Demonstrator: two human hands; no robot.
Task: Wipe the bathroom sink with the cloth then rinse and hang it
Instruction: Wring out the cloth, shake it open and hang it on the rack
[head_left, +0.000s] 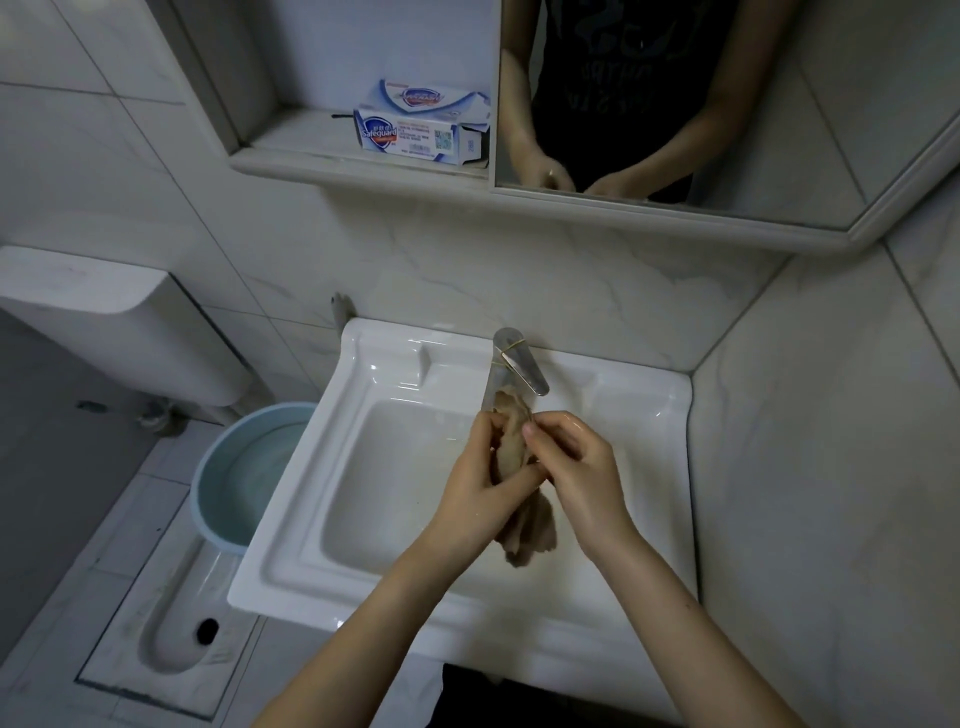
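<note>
Directly under the chrome tap (511, 364), above the white ceramic sink (374, 415), left hand (475, 480) and right hand (576, 467) both curl fingers tight around the bunched beige cloth (519, 499).

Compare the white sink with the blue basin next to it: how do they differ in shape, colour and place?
The sink is white and rectangular; the basin is light blue and round. The sink sits high against the wall; the basin stands lower, on the floor, partly hidden behind the sink's left edge. The basin seems to hold water; whether the sink does is unclear. Both are smooth, open vessels.
</note>
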